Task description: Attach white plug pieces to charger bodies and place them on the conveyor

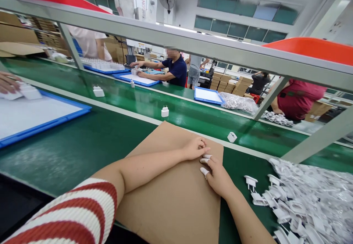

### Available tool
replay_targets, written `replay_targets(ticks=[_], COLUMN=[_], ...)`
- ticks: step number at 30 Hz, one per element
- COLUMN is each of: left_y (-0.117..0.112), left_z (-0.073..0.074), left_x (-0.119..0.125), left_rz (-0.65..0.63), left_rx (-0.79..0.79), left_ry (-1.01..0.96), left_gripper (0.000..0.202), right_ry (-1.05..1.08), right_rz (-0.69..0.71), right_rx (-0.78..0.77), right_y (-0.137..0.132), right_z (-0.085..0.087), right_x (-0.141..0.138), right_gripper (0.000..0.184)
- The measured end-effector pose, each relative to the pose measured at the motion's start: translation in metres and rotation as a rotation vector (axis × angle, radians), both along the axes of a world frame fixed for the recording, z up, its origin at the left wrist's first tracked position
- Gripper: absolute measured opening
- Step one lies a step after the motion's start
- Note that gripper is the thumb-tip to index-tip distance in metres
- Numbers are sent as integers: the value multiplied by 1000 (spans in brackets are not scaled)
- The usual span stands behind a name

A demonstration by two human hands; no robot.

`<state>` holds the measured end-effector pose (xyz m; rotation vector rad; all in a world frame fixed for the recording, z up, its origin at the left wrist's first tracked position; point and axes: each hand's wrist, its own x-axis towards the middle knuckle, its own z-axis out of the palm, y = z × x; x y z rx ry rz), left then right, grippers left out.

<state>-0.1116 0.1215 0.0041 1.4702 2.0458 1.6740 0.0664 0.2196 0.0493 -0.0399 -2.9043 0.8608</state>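
Both my hands rest on a sheet of brown cardboard [171,189] on the green bench. My left hand [195,149] is loosely curled, thumb apart from the fingers, with nothing visible in it. Beside it, nearly touching, lies my right hand [219,176], fingers spread and white finger cots on several tips. It holds nothing. Just beyond the cardboard, a white plug charger [164,111] stands prongs up on the green conveyor belt [190,121]. Another white charger piece [232,137] lies on the belt to the right.
White plug parts [292,203] are heaped at right, partly in clear plastic. At left, another person's hand [8,83] touches white pieces over a blue-rimmed tray [68,113]. A metal shelf frame [176,42] spans above the belt. People work across it.
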Motion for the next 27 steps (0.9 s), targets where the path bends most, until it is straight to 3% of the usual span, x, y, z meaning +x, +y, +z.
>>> replay_targets(ticks=[4, 6, 11, 14, 18, 22, 27], left_y=[0, 0, -2, -4, -6, -8, -7], left_z=[3, 4, 7, 8, 9, 11, 14], left_x=[0, 0, 2, 3, 4, 6, 8], left_rz=[-1, 4, 11, 6, 40, 28, -35], left_rx=[-15, -27, -72, -99, -175, -366, -486], left_ry=[10, 9, 16, 24, 85, 284, 381], left_gripper=[37, 39, 42, 43, 39, 49, 63], right_ry=[-98, -144, -379, -486, -367, -134, 18], right_rz=[-24, -107, -605, -675, -652, -612, -595], right_rx=[83, 174, 515, 498, 419, 339, 275], right_y=[3, 14, 64, 92, 107, 101, 78], right_z=[18, 31, 54, 46, 25, 18, 22], right_x=[8, 19, 51, 60, 56, 46, 36], right_gripper=[35, 40, 87, 71, 42, 26, 27])
